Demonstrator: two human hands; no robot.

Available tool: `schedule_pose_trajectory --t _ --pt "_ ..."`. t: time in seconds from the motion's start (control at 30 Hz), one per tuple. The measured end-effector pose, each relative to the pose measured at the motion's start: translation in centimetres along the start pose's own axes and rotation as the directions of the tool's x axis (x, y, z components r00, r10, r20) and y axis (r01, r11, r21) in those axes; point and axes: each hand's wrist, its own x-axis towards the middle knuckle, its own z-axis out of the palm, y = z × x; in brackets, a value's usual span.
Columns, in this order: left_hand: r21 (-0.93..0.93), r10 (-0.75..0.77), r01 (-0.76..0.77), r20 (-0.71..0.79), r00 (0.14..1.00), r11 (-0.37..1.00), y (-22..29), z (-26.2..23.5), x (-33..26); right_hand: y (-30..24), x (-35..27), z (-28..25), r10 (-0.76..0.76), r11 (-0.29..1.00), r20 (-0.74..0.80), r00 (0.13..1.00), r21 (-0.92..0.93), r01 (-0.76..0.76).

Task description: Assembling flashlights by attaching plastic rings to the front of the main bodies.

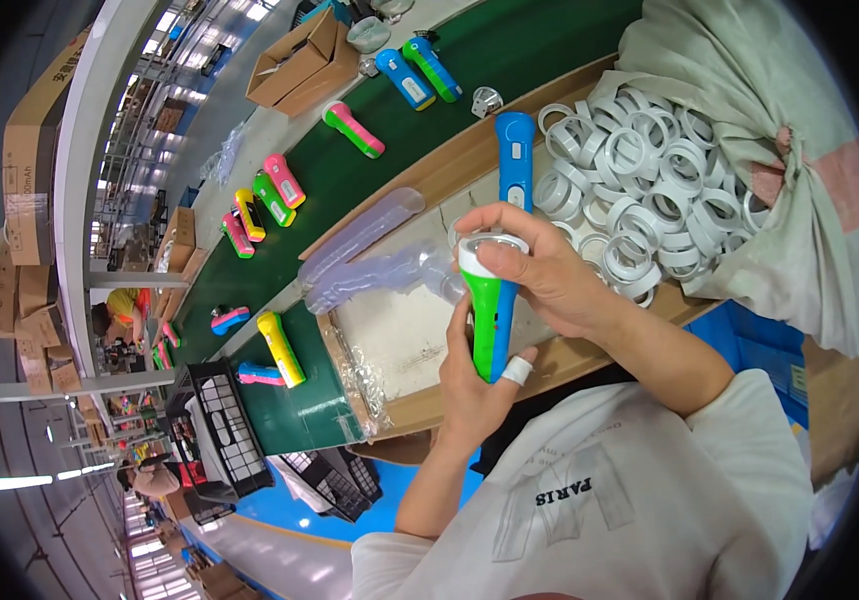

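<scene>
A green and blue flashlight stands nearly upright between my hands, its wide end up. My left hand wraps round its lower body; a white band circles one of that hand's fingers. At the top, my right hand grips a white ring around the flashlight's head, thumb across the rim and fingers behind. Just beyond my right hand lies a blue flashlight, partly hidden by the fingers. To the right, a large heap of loose white rings spills from an open woven sack.
Several coloured flashlights, such as a pink and green one and a yellow one, lie on the green conveyor belt. Stacked clear lenses rest in the cardboard tray. An open carton and black crates stand around.
</scene>
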Motion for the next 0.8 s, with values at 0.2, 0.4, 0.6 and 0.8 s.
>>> schedule_pose_trajectory --t 0.2,0.4,0.6,0.8 --pt "-0.487 -0.284 0.478 0.42 0.862 0.731 1.3 0.0 -2.1 0.9 -0.3 -0.2 -0.082 0.977 0.127 0.989 0.205 0.054" --pt "-0.174 -0.039 0.075 0.201 0.979 0.982 0.7 0.3 -2.4 1.6 -1.0 -1.1 -0.159 0.986 0.124 0.979 0.065 0.152" --pt "0.245 0.09 -0.104 0.065 0.994 0.964 -2.7 0.6 0.9 3.7 0.4 -2.6 -0.248 0.897 -0.197 0.948 -0.417 0.148" --pt "-0.648 -0.211 0.547 0.524 0.825 0.53 -0.9 -0.6 0.1 2.3 -0.1 -3.2 0.043 0.976 0.023 0.999 0.213 -0.047"
